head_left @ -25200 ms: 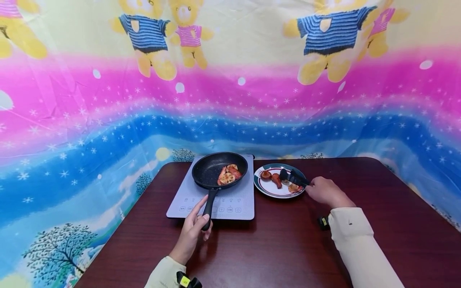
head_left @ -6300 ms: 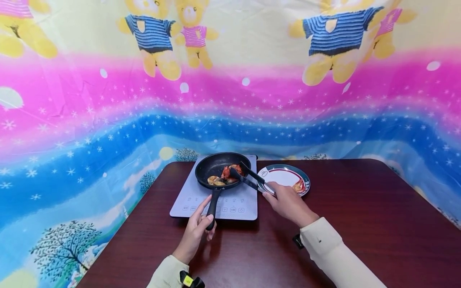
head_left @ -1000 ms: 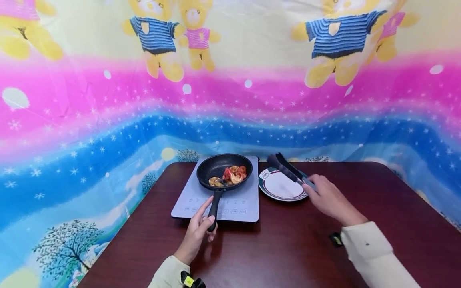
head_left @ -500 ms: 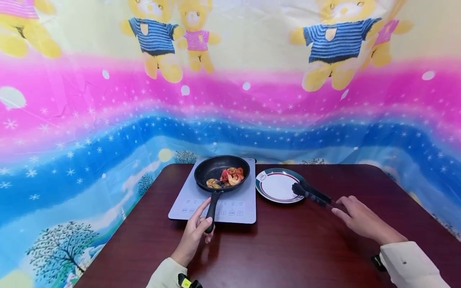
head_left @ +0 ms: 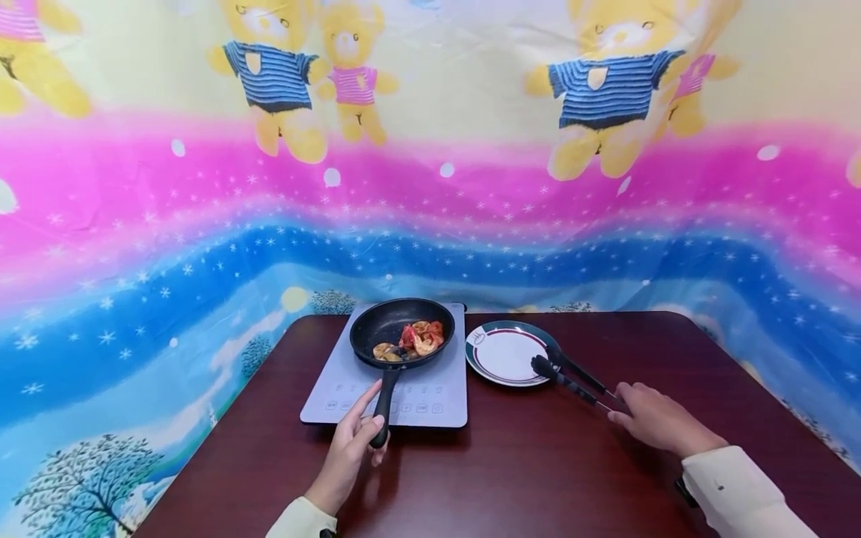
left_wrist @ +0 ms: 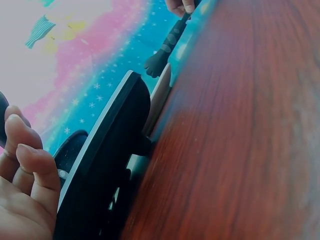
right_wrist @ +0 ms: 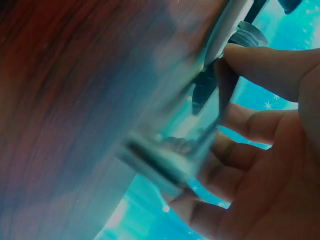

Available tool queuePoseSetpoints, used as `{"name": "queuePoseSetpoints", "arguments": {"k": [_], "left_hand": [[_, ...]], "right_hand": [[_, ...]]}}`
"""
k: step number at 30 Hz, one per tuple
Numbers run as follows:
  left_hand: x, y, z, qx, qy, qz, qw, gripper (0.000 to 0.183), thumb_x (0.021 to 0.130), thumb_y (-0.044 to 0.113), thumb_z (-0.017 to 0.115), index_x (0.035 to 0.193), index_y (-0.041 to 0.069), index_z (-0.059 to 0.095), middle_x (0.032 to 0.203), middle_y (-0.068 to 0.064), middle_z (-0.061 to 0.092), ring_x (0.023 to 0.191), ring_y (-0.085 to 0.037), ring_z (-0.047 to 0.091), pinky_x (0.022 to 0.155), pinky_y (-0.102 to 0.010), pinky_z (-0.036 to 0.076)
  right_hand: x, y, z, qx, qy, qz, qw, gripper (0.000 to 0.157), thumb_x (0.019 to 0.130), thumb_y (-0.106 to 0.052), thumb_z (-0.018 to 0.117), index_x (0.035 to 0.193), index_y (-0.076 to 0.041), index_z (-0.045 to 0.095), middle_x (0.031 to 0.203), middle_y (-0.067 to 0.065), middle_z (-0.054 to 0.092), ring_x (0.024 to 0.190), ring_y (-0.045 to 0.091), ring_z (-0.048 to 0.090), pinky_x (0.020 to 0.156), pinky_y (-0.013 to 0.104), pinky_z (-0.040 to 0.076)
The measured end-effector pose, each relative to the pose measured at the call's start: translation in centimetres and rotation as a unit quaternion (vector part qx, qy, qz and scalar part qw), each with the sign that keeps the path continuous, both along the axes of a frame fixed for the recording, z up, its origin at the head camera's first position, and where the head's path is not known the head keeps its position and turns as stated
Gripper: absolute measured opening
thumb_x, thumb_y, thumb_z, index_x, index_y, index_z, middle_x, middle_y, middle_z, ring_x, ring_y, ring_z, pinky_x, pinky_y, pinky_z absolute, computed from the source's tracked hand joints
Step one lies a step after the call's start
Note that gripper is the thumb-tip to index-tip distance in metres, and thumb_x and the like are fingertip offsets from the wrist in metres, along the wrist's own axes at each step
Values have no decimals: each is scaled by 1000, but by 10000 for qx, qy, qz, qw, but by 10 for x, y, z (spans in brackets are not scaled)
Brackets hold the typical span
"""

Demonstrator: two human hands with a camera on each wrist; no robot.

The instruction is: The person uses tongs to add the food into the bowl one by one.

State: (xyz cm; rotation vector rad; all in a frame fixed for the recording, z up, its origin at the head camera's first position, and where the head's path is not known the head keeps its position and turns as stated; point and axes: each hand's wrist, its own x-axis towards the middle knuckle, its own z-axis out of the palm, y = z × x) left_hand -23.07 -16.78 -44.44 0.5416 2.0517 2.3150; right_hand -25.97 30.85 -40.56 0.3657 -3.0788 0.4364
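My left hand (head_left: pixel 346 452) holds the handle (head_left: pixel 385 403) of a black frying pan (head_left: pixel 373 329), index finger stretched along it. Its curled fingertips show in the left wrist view. Cooked shrimp and browned slices (head_left: pixel 420 340) lie in the pan's right and front part. With my right hand (head_left: pixel 662 418) I grip the tongs (head_left: pixel 572 385), which have black scalloped tips and metal arms. The tips stand spread at the right rim of a white plate (head_left: pixel 507 351) with a green and red border, nothing between them. In the right wrist view, thumb and fingers pinch the blurred tongs.
The pan sits on a light grey induction cooker (head_left: pixel 437 385) with touch keys along its front. Cooker and plate stand side by side near the far edge of a dark red wooden table (head_left: pixel 525 478). A printed bear curtain (head_left: pixel 430 246) hangs close behind.
Food that lay on the plate earlier is in the pan now. Over the last second the tongs swung from above the plate's back down to its right rim. My left hand keeps its hold.
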Motion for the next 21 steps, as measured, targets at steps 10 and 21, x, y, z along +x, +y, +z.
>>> {"name": "queuePoseSetpoints", "arguments": {"k": [10, 21], "left_hand": [[13, -9, 5, -295, -24, 288, 9991, 58, 98, 14, 53, 151, 11, 29, 67, -7, 51, 51, -11, 45, 47, -22, 41], [22, -25, 27, -1700, 205, 1056, 9796, 63, 97, 21, 59, 152, 14, 28, 82, -15, 64, 58, -20, 60, 56, -30, 52]], "right_hand": [[-2, -14, -1, 24, -241, -18, 9997, 25, 87, -22, 71, 99, -5, 58, 79, 2, 52, 69, 17, 48, 60, 35, 44], [16, -16, 22, -208, 135, -159, 9996, 76, 88, -49, 64, 137, 5, 43, 125, 33, 43, 110, 48, 47, 83, 62, 44]]}}
